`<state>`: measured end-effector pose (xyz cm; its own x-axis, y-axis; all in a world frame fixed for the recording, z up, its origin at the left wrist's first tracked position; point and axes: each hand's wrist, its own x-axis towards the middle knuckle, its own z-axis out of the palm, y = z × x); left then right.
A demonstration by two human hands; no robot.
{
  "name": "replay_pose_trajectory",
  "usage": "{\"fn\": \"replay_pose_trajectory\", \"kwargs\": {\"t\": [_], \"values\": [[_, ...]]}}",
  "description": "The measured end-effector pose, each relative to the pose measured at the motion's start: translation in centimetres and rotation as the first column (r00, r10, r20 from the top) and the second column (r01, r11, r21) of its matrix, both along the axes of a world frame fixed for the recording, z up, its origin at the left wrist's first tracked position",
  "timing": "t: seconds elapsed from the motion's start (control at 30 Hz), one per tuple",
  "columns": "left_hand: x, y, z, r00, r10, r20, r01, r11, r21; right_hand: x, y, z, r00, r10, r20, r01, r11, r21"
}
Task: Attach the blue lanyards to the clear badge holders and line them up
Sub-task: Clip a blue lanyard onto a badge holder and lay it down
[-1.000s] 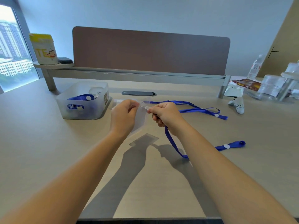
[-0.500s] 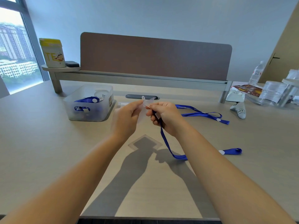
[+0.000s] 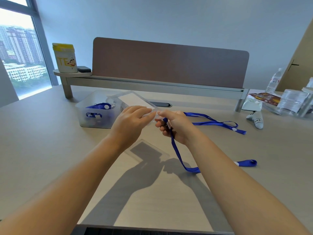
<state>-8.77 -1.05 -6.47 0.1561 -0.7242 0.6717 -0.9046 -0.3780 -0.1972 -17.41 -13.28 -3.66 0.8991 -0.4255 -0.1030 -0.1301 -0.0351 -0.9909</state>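
Observation:
My left hand (image 3: 131, 123) pinches one edge of a clear badge holder (image 3: 133, 100), which is raised above the desk and tilted away from me. My right hand (image 3: 176, 126) grips the clip end of a blue lanyard (image 3: 177, 153), its fingertips meeting the holder's edge. The strap hangs from that hand, loops on the desk and ends at the right. A second clear badge holder (image 3: 149, 150) lies flat on the desk under my hands. Another blue lanyard (image 3: 215, 122) lies on the desk behind my right hand.
A translucent bin (image 3: 92, 116) with more blue lanyards stands left of my hands. A raised shelf (image 3: 152, 84) with a brown divider panel runs along the back, carrying a yellow-lidded tub (image 3: 64, 58). Bottles, clear containers and packets (image 3: 286, 102) crowd the far right.
Both hands rose and drew closer to me. The badge holder in my left hand tipped up and back, and the lanyard's strap lifted further off the desk.

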Motion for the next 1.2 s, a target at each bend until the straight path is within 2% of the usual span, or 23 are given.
{"fn": "replay_pose_trajectory", "kwargs": {"t": [0.13,0.17,0.23,0.3,0.37,0.47,0.57,0.87,1.03,1.2], "values": [[0.3,0.1,-0.1,0.999,-0.011,-0.033,0.01,0.999,-0.049,0.3,0.1,0.0,1.0,0.014,0.015,-0.014,1.0,-0.004],[0.3,0.1,-0.1,0.998,-0.012,-0.067,0.007,0.997,-0.07,0.5,0.2,0.0,1.0,0.014,0.026,-0.013,1.0,-0.02],[-0.2,0.0,0.1,0.974,-0.017,-0.227,-0.013,0.991,-0.133,0.7,0.2,0.0,0.999,0.008,0.05,-0.005,0.998,-0.066],[-0.5,-0.3,0.5,0.891,-0.037,-0.453,-0.062,0.978,-0.201,0.9,0.3,0.0,0.997,0.018,0.074,-0.008,0.992,-0.13],[-0.6,-0.4,1.1,0.751,-0.105,-0.652,-0.092,0.961,-0.261,0.9,0.3,0.1,0.995,0.052,0.085,-0.034,0.979,-0.199],[-0.4,-0.6,2.0,0.578,-0.178,-0.796,-0.138,0.94,-0.311,0.9,0.5,0.1,0.991,0.096,0.097,-0.064,0.954,-0.292],[-0.3,-0.6,2.6,0.54,-0.152,-0.828,-0.169,0.944,-0.284,1.0,0.7,0.3,0.987,0.112,0.114,-0.066,0.935,-0.347],[-0.4,-0.6,3.0,0.632,-0.018,-0.775,-0.161,0.975,-0.154,1.2,0.9,0.0,0.986,0.125,0.111,-0.054,0.868,-0.493],[-0.5,-0.5,3.1,0.567,-0.092,-0.819,-0.14,0.968,-0.206,1.5,1.3,-0.3,0.982,0.089,0.166,0.014,0.844,-0.536],[-0.4,-0.8,3.0,0.55,-0.14,-0.823,-0.151,0.953,-0.263,1.7,1.5,-0.4,0.974,0.069,0.216,0.062,0.835,-0.546]]}}
